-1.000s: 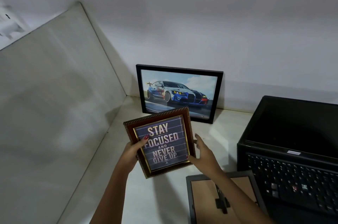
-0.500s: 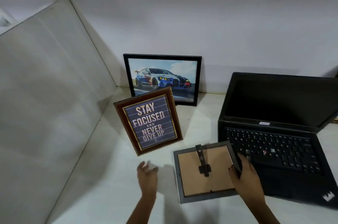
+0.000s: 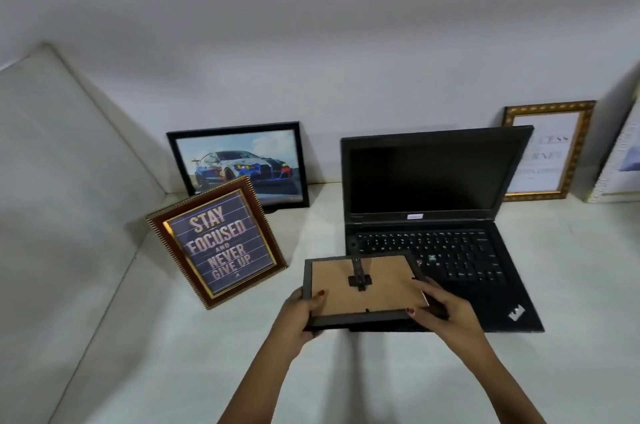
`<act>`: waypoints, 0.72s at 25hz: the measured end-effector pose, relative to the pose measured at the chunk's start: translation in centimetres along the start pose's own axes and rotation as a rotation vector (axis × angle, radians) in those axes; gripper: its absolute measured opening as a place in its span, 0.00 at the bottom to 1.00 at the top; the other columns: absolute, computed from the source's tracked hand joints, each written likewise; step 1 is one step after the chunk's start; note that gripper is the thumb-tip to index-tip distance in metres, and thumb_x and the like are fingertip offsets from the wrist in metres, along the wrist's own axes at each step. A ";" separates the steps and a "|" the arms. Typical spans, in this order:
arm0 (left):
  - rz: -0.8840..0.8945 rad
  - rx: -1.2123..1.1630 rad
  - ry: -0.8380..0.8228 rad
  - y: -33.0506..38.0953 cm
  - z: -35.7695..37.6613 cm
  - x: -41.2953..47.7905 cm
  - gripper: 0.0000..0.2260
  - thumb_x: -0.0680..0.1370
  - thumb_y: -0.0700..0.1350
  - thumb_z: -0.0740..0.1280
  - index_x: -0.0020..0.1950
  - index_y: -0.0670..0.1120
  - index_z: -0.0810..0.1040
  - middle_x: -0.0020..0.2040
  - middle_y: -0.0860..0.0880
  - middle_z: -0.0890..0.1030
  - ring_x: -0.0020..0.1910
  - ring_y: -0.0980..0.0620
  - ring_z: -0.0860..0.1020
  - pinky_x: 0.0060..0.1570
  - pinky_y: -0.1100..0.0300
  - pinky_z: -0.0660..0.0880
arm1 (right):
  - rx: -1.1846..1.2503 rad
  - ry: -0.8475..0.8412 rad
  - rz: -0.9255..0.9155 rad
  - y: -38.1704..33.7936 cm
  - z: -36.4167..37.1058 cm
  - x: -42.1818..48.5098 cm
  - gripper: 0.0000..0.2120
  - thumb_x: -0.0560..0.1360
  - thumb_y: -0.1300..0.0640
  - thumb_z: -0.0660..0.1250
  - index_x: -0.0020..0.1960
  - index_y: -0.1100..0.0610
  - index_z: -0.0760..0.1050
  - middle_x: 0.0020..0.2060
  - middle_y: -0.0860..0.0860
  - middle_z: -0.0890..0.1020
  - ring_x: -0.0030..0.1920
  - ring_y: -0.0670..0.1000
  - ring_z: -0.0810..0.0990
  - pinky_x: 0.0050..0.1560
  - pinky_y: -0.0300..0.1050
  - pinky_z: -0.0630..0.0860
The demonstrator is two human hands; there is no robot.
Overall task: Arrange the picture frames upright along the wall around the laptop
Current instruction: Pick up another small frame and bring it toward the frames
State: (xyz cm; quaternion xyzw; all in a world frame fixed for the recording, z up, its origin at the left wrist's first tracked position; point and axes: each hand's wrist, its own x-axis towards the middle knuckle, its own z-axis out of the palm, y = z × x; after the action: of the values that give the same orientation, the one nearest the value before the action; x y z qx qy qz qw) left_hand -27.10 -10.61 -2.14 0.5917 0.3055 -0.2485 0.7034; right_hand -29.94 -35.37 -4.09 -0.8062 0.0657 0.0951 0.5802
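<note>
A grey frame (image 3: 363, 288) faces me with its brown backing and black stand, lifted just above the table in front of the open black laptop (image 3: 433, 216). My left hand (image 3: 298, 314) grips its lower left corner and my right hand (image 3: 440, 307) grips its lower right edge. A brown-and-gold frame reading "Stay focused and never give up" (image 3: 218, 240) stands upright to the left. Behind it a black frame with a car picture (image 3: 242, 164) leans on the wall. A gold frame with text (image 3: 547, 150) stands upright behind the laptop's right side.
A pale side panel (image 3: 69, 198) closes off the left of the white table (image 3: 346, 382). A white-edged picture (image 3: 620, 160) leans at the far right. The wall (image 3: 311, 60) runs along the back.
Both hands have closed on the grey frame that lay face down and have raised it off the table. The view has shifted right, showing the gold frame.
</note>
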 end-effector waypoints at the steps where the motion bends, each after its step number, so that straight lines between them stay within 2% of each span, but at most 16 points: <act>1: 0.041 0.042 -0.029 1.1 1.4 -0.3 0.12 0.74 0.37 0.64 0.57 0.45 0.74 0.48 0.45 0.79 0.46 0.47 0.77 0.37 0.57 0.73 | -0.003 -0.016 -0.028 -0.1 -1.8 -0.7 0.27 0.63 0.64 0.75 0.59 0.49 0.74 0.61 0.42 0.70 0.62 0.37 0.67 0.50 0.22 0.69; 4: 0.136 0.120 -0.151 4.2 7.3 -1.7 0.09 0.74 0.39 0.64 0.53 0.45 0.76 0.41 0.47 0.79 0.41 0.50 0.76 0.36 0.60 0.71 | -0.102 0.032 -0.113 0.1 -8.6 -2.6 0.32 0.58 0.61 0.79 0.55 0.35 0.74 0.60 0.37 0.70 0.61 0.31 0.66 0.49 0.23 0.70; 6: 0.137 0.063 -0.223 5.3 12.2 -2.0 0.05 0.75 0.41 0.64 0.49 0.44 0.75 0.39 0.46 0.77 0.38 0.51 0.74 0.33 0.62 0.69 | -0.185 0.143 -0.167 0.3 -13.3 -3.9 0.28 0.58 0.56 0.78 0.50 0.31 0.74 0.54 0.35 0.76 0.56 0.32 0.72 0.49 0.25 0.72; 7: 0.127 0.033 -0.257 5.5 14.6 -1.8 0.06 0.74 0.43 0.64 0.50 0.44 0.76 0.41 0.45 0.77 0.39 0.50 0.75 0.34 0.61 0.69 | -0.226 0.224 -0.215 0.6 -15.4 -4.1 0.24 0.60 0.54 0.77 0.47 0.31 0.75 0.51 0.37 0.78 0.53 0.34 0.75 0.47 0.26 0.73; 9: 0.106 0.016 -0.322 5.0 20.3 -1.3 0.14 0.73 0.50 0.65 0.56 0.45 0.75 0.51 0.45 0.78 0.46 0.47 0.78 0.41 0.58 0.73 | -0.240 0.408 -0.260 1.7 -19.8 -4.2 0.21 0.65 0.61 0.74 0.43 0.35 0.76 0.48 0.38 0.78 0.46 0.37 0.78 0.42 0.26 0.73; 10: 0.087 0.018 -0.344 4.5 23.1 -1.2 0.19 0.73 0.54 0.65 0.60 0.45 0.73 0.58 0.45 0.75 0.53 0.45 0.77 0.47 0.55 0.74 | -0.222 0.492 -0.249 2.4 -21.9 -4.0 0.21 0.67 0.65 0.71 0.41 0.37 0.76 0.47 0.38 0.78 0.43 0.39 0.79 0.40 0.25 0.72; 12: 0.029 -0.051 -0.404 3.0 28.8 -0.9 0.26 0.73 0.58 0.62 0.66 0.44 0.69 0.64 0.44 0.72 0.61 0.40 0.73 0.57 0.49 0.71 | -0.210 0.605 -0.198 4.0 -26.1 -3.6 0.17 0.70 0.65 0.68 0.40 0.42 0.74 0.43 0.42 0.80 0.39 0.45 0.79 0.34 0.28 0.71; 14: -0.015 -0.155 -0.480 1.9 33.1 -0.6 0.27 0.74 0.61 0.58 0.66 0.45 0.69 0.60 0.42 0.75 0.60 0.37 0.73 0.53 0.47 0.72 | -0.210 0.655 -0.126 5.3 -29.1 -2.9 0.08 0.72 0.63 0.66 0.41 0.50 0.73 0.33 0.50 0.80 0.35 0.53 0.78 0.31 0.35 0.69; 15: 0.005 -0.146 -0.510 1.5 35.2 -0.3 0.26 0.75 0.61 0.56 0.66 0.46 0.69 0.59 0.42 0.76 0.61 0.37 0.72 0.52 0.47 0.73 | -0.209 0.678 -0.096 5.9 -30.7 -2.6 0.05 0.73 0.63 0.65 0.41 0.54 0.73 0.32 0.52 0.80 0.36 0.58 0.78 0.31 0.39 0.69; 18: 0.068 0.152 -0.499 0.8 40.2 1.0 0.26 0.75 0.61 0.54 0.71 0.51 0.63 0.70 0.45 0.68 0.65 0.38 0.71 0.56 0.49 0.70 | -0.176 0.743 -0.009 8.1 -34.9 -1.6 0.02 0.74 0.62 0.63 0.43 0.60 0.74 0.34 0.56 0.79 0.38 0.61 0.78 0.34 0.46 0.70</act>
State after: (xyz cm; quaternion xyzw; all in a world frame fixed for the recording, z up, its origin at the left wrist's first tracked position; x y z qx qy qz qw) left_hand -20.40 -49.99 2.23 0.5733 0.0829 -0.3853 0.7184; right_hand -30.56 -71.03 -0.46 -0.8327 0.2598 -0.2007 0.4459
